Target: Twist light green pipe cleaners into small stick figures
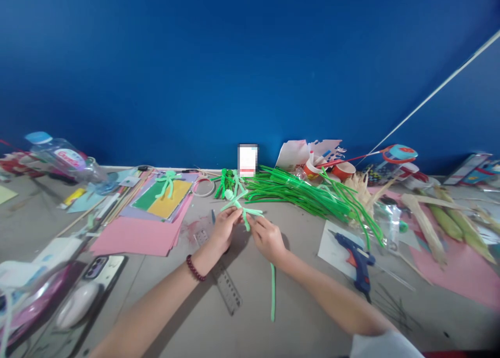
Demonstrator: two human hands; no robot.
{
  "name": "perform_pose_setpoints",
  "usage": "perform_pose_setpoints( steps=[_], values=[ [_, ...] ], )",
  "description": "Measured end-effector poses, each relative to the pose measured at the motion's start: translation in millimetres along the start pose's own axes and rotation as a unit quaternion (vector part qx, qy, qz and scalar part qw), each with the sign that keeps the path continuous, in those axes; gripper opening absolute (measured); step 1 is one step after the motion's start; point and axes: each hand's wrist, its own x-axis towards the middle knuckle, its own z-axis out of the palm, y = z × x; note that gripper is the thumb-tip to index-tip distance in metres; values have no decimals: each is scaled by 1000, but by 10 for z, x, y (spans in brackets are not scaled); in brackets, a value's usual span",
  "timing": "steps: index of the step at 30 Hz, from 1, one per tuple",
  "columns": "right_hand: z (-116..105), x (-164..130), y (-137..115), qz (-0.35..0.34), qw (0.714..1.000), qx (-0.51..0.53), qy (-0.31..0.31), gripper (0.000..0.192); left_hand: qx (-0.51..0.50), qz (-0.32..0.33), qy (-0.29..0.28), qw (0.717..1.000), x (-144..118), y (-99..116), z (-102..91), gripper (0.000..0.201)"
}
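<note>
Pinched from both sides, just in front of the heap of green stems (312,194): a light-green pipe-cleaner figure (240,206), left hand (223,229) closed on one arm, right hand (267,238) closed on the lower end. Best held close to the joint, twisting in small turns to keep the limbs even. Loose pipe cleaner (272,293) lying nearer than the heap, under the right wrist; blue glue gun (357,261) right of it, clear ruler (222,275) left, pink paper (136,235) farther left.
</note>
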Motion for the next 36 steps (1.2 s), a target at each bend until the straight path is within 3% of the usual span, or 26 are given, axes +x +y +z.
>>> perform_pose_setpoints(
  steps=[4,7,11,14,19,23,27,29,33,36],
  values=[
    [-22,22,48,3,1000,-13,-4,35,-16,-10,-41,999,14,-21,-33,21],
    [-21,34,90,43,999,13,7,30,-9,-23,-75,997,-7,-41,-46,19],
    [-27,49,142,116,984,138,6,27,13,-49,-135,990,-71,-24,-34,20],
    [-57,95,180,157,956,248,-7,27,55,-36,-137,988,-94,14,-32,21],
    [-102,220,213,294,891,347,10,19,166,24,-112,979,-67,123,-58,17],
    [-107,281,232,395,836,381,-9,26,222,55,-99,968,-44,255,-56,20],
    [-124,301,287,378,793,477,-27,25,268,105,-132,948,-43,326,-47,21],
    [-161,308,307,381,747,542,-56,23,284,116,-149,940,-46,323,-56,18],
    [-272,314,291,403,640,633,-166,27,241,78,-145,956,-28,282,-116,15],
    [-314,299,250,387,614,650,-224,32,209,43,-147,966,11,240,-181,16]
  ],
)
